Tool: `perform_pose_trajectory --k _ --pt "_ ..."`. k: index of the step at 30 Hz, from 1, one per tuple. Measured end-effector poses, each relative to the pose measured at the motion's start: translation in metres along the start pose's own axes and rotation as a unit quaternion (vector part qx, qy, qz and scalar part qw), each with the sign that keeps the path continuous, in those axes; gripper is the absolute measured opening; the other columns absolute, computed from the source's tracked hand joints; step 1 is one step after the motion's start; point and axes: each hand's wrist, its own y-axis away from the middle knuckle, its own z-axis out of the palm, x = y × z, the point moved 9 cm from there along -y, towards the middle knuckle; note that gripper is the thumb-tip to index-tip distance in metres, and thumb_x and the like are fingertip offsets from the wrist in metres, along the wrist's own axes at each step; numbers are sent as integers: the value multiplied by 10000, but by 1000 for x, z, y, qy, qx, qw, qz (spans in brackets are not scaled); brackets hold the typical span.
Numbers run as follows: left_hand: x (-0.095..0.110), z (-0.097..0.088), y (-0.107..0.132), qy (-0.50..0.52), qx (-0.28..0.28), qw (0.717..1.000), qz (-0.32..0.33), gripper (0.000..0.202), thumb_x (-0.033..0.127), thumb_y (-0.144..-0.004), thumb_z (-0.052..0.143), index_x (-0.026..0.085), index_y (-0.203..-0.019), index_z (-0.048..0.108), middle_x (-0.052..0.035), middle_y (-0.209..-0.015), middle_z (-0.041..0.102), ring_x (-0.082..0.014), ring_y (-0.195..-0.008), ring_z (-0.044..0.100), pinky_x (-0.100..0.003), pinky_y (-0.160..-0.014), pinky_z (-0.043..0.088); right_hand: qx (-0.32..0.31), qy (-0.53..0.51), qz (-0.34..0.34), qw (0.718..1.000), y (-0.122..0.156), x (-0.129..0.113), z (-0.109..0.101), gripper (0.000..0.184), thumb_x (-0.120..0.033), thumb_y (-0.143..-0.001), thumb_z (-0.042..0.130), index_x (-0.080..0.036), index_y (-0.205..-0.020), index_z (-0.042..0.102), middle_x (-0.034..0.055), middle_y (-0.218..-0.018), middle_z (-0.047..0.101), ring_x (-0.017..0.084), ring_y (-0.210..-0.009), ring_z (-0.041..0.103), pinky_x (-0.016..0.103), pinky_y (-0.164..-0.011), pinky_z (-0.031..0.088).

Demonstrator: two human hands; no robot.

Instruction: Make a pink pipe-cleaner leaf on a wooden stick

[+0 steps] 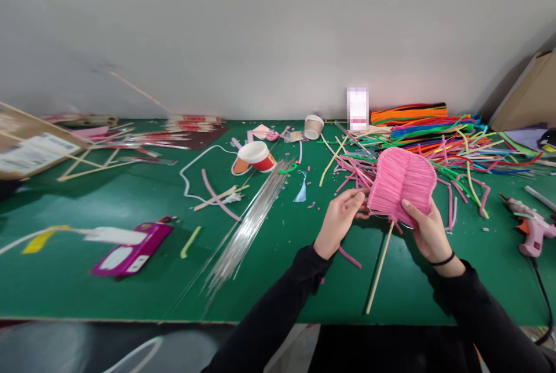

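A pink fan-shaped piece (pixel 402 182) made of rows of fuzzy pipe cleaners is held up over the table. A thin wooden stick (pixel 380 269) comes down from its lower middle like a handle. My right hand (pixel 428 231) grips the lower right edge, thumb on the front face. At the lower left edge, my left hand (pixel 343 216) is closed, thumb and fingers pinching the rim. A fine wire end shows along the bottom edge. Loose pink pipe cleaners (pixel 354 173) lie behind the piece, partly hidden by it.
Bundles of coloured pipe cleaners (pixel 408 115) lie at the back right. A pink glue gun (pixel 532 225) rests at far right. Thin metal wires (pixel 249 225), a paper cup (pixel 259 156), a blue tassel (pixel 301 189) and a purple box (pixel 132 250) are to the left. A grey partition (pixel 260 43) stands behind.
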Motion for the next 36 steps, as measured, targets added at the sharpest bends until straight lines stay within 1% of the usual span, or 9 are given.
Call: perform_pose_trajectory --k 2,3,6,10,15,21,26,31,36 --pt "-5 7 1 -18 -43 998 -31 497 505 -751 691 130 -1071 625 -77 -771 730 -193 -691 700 -271 -576 560 9 -2 3 1000 -1 -1 -2 434 -266 -637 828 -234 -1023 633 -1 -986 725 182 -861 690 328 -787 583" --pt "-8 10 2 -27 -64 997 -42 499 472 -730 721 132 -1078 607 -66 -744 720 -192 -682 697 -266 -566 554 13 -5 5 1000 -1 -1 -3 433 -265 -634 830 -234 -1019 634 -3 -984 727 179 -851 692 322 -782 584" --pt "-7 15 5 -39 -89 995 -23 478 345 -698 763 147 -1092 578 -26 -718 688 -181 -707 687 -265 -606 554 21 -12 14 1000 -2 0 -5 436 -259 -617 841 -230 -1002 636 -10 -953 732 169 -816 695 309 -772 583" --pt "2 12 6 -82 -65 994 32 436 314 -757 708 152 -1142 583 -28 -776 690 -164 -745 675 -264 -681 542 22 -16 25 999 -3 2 -6 452 -254 -598 853 -222 -996 640 -8 -926 735 167 -789 696 301 -744 589" --pt "10 6 5 -128 -32 989 65 420 330 -759 705 171 -1138 617 -36 -815 684 -170 -790 667 -249 -690 527 18 -11 26 999 -3 4 -6 444 -263 -606 848 -221 -999 647 4 -953 738 185 -808 702 318 -736 599" --pt "11 5 6 -103 -21 992 68 435 331 -745 721 169 -1135 617 -29 -796 667 -163 -763 660 -252 -683 535 10 -13 28 999 -3 5 -5 430 -259 -624 839 -224 -1004 640 1 -949 739 182 -808 702 307 -723 598" --pt "16 3 7 -115 2 990 80 436 310 -741 726 170 -1138 612 -36 -806 682 -167 -791 665 -237 -682 526 20 -16 35 999 -3 7 -6 431 -244 -610 846 -227 -991 646 -2 -952 739 183 -812 703 311 -740 597" --pt "16 2 7 -113 11 990 81 484 294 -733 734 170 -1174 578 -28 -802 691 -164 -794 671 -235 -688 526 19 -21 28 999 -2 5 -4 451 -233 -612 847 -231 -1012 639 -14 -950 738 159 -825 697 281 -769 586" --pt "17 2 7 -56 5 996 76 430 376 -802 654 145 -1156 580 -19 -737 676 -158 -717 661 -261 -656 547 15 -30 32 999 -3 5 -3 431 -233 -608 849 -214 -990 650 0 -948 741 161 -810 698 269 -741 587"
